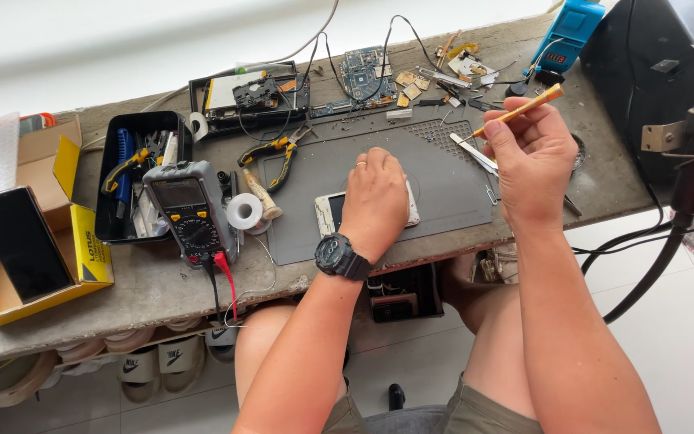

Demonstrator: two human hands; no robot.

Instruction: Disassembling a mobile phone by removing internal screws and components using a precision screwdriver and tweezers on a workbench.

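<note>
Knees nearest, under the bench. Left hand [375, 197] flat over a white phone [331, 213] on the grey mat [435, 189], fingers spread and pressing. Right hand [532, 157] raised, fingers pinched around a yellow screwdriver [520, 110]. Phone likely light, stiff, slick, glass fragile; best held by the edges. Tweezers [475, 154], pliers [279, 157], tape roll [244, 211] and multimeter [190, 213] crowding close around.

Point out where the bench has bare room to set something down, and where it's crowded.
Bare: the grey mat between the phone under the left hand and the right hand, and its upper-left part beside the pliers. Crowded: the back edge around the circuit board, and the multimeter side.
</note>
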